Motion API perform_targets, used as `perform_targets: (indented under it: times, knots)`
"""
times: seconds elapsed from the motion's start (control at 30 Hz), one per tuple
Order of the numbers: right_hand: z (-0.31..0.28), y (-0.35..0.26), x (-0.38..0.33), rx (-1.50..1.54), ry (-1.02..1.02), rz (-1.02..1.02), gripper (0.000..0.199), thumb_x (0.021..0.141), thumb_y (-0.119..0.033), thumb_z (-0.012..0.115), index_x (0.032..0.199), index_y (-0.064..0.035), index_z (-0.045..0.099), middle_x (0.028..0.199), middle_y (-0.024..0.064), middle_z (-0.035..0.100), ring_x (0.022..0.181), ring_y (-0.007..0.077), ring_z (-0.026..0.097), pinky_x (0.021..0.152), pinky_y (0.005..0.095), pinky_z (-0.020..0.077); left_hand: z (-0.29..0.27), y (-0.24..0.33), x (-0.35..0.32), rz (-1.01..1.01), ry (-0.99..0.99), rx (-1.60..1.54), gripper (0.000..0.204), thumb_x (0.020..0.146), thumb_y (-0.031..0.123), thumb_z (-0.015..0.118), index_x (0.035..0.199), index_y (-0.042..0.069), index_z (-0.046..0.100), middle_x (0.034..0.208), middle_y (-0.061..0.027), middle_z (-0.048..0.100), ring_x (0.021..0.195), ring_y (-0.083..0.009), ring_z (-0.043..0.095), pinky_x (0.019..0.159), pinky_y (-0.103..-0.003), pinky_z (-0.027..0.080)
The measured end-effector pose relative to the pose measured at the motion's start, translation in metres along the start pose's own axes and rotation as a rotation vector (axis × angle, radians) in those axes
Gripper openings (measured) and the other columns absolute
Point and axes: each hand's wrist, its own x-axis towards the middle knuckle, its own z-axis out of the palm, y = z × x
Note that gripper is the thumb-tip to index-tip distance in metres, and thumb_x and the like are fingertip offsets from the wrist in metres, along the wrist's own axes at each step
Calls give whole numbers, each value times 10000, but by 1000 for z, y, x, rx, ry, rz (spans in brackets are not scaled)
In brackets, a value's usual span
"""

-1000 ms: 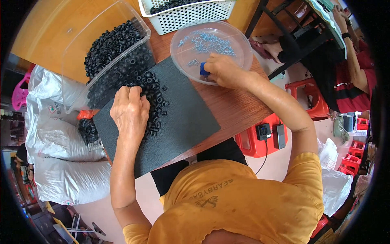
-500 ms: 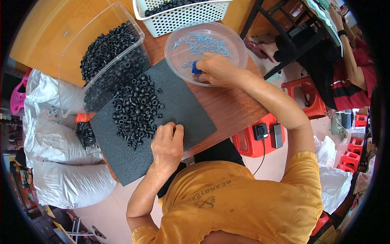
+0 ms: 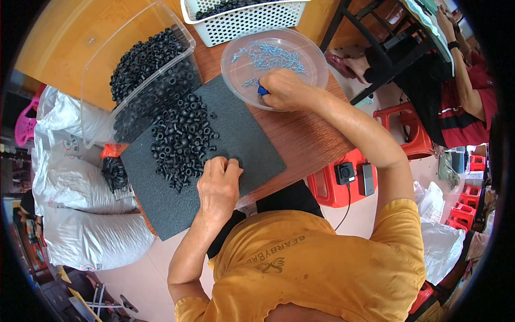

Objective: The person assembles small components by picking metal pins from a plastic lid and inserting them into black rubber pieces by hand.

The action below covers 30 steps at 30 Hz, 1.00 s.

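My left hand (image 3: 219, 185) rests palm down on a dark grey foam mat (image 3: 249, 147) at its near edge, fingers curled over something small that I cannot see. A heap of small black rubber rings (image 3: 182, 139) lies on the mat just beyond it. My right hand (image 3: 287, 88) reaches into a clear round plastic dish (image 3: 311, 56) scattered with small silvery-blue screws (image 3: 268, 53) and pinches a small blue tool (image 3: 262, 90).
A clear plastic tub (image 3: 102, 75) holding more black rings stands at the far left of the wooden table (image 3: 303, 139). A white mesh basket (image 3: 252, 21) sits behind the dish. White sacks (image 3: 80, 214) lie on the floor left, red stools (image 3: 343, 185) right. Another person (image 3: 466, 91) sits far right.
My left hand drew back from the heap of rings to the mat's near edge. My right hand stayed in the dish with the blue tool.
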Motion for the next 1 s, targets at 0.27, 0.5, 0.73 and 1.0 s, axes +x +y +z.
perform_targets:
  times: [0.27,0.5,0.73,1.0]
  knots:
    - [3,2,-13,125,338,92,149,704,-100,603,684,23,521,694,213,545,676,384,540,595,444,416,-2,-4,0,-195,113,-250,165,696,-48,646,853,-13,611,735,-101,572,631,-185,576,547,-266,460]
    - [7,11,-14,106,320,144,132,728,-94,616,730,9,534,696,191,542,677,366,533,603,432,412,-10,0,1,-776,132,-1063,109,848,25,580,921,-31,637,830,-86,644,620,-87,574,529,-185,454]
    - [1,0,-13,220,194,94,133,699,-62,657,757,-5,551,749,153,540,756,332,522,651,403,414,-16,-3,3,-903,137,-1412,117,808,-14,616,923,-29,632,861,-116,651,664,-129,617,533,-227,491]
    - [6,1,-5,113,81,-40,145,685,-51,638,726,-4,507,745,163,526,780,339,513,646,401,408,-12,-4,-1,-923,153,-1532,164,776,-48,630,939,-36,619,879,-152,643,686,-182,636,540,-259,515]
